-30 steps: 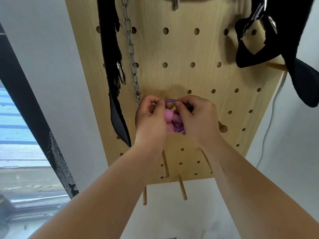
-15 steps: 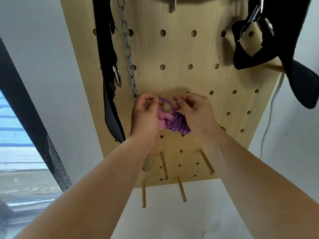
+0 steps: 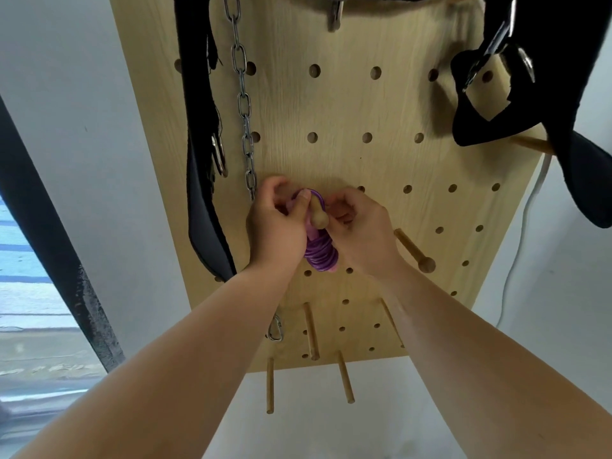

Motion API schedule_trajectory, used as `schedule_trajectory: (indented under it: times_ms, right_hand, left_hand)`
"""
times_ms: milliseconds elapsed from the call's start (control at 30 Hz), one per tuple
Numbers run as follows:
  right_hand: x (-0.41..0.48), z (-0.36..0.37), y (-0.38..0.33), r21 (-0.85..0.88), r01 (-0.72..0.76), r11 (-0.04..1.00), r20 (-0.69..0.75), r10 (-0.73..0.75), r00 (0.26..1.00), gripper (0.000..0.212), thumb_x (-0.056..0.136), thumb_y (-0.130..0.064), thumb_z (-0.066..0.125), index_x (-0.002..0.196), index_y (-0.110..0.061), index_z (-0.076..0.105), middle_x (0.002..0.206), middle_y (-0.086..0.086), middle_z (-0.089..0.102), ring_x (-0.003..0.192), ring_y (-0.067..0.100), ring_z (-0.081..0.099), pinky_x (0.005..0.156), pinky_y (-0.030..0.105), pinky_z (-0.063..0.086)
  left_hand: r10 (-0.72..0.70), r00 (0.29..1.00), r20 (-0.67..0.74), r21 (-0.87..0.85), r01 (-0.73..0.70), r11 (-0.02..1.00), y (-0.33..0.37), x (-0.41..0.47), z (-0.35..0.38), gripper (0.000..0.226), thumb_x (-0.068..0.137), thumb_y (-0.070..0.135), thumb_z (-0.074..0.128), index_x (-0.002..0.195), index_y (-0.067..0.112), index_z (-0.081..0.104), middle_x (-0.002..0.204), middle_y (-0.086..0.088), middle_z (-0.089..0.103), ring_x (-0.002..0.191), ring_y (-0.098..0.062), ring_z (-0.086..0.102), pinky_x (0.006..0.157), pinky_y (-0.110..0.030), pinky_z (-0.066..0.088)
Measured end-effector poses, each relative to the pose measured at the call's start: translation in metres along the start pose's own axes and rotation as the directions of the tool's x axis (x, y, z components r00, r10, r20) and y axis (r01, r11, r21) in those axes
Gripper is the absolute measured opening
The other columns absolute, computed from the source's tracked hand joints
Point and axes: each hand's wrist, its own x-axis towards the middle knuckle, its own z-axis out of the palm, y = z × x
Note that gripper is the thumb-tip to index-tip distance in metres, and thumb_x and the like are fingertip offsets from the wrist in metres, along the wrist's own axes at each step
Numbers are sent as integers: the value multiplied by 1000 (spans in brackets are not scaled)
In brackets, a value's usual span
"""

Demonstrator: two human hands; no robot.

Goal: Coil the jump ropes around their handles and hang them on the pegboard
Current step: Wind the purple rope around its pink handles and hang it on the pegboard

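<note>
A purple jump rope (image 3: 320, 254) is coiled round its pink handles and hangs at the middle of the wooden pegboard (image 3: 364, 160). Its top loop lies over a knobbed wooden peg (image 3: 318, 216). My left hand (image 3: 276, 223) pinches the loop and the pink handle end just left of the peg. To the right of the peg, my right hand (image 3: 359, 231) has its fingers curled at the bundle; what they grip is hidden. The coil's lower end shows below both hands.
A steel chain (image 3: 244, 104) and a black strap (image 3: 198, 144) hang left of my hands. Black straps with buckles (image 3: 490, 94) hang at the upper right. A free knobbed peg (image 3: 414, 250) sticks out to the right. Several plain pegs (image 3: 311, 329) line the board's bottom.
The loop has gone over the peg, whose knob now shows between my hands. The coiled bundle has swung down to hang below the peg. Both hands have stayed at the loop.
</note>
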Motion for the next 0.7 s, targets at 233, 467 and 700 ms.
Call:
schedule_trajectory:
  times_ms: [233, 467, 700]
  right_hand:
    - [2, 18, 5, 7, -137, 991, -122, 136, 983, 4, 86, -14, 70, 88, -18, 70, 76, -12, 68, 74, 3, 64, 70, 29, 54]
    - [-5, 20, 0, -93, -84, 992, -119, 73, 990, 4, 91, -20, 68, 89, -20, 70, 77, -12, 68, 72, 4, 63, 65, 23, 48]
    - [-36, 5, -4, -131, -61, 989, -25, 59, 998, 23, 93, -13, 61, 113, -18, 71, 107, -2, 66, 87, 10, 64, 80, 26, 54]
  left_hand:
    - [330, 942, 54, 271, -332, 903, -30, -15, -18, 26, 91, 12, 68, 116, 16, 71, 116, -2, 56, 104, -18, 60, 88, -32, 56]
    - [283, 948, 146, 403, -319, 858, -25, -1, -27, 33, 95, 28, 66, 128, 23, 70, 108, 1, 50, 91, -21, 62, 81, -41, 56]
    - [212, 953, 215, 409, -285, 867, -34, -34, -31, 58, 96, 26, 64, 150, 28, 44, 143, -5, 36, 123, -24, 50, 103, -38, 47]
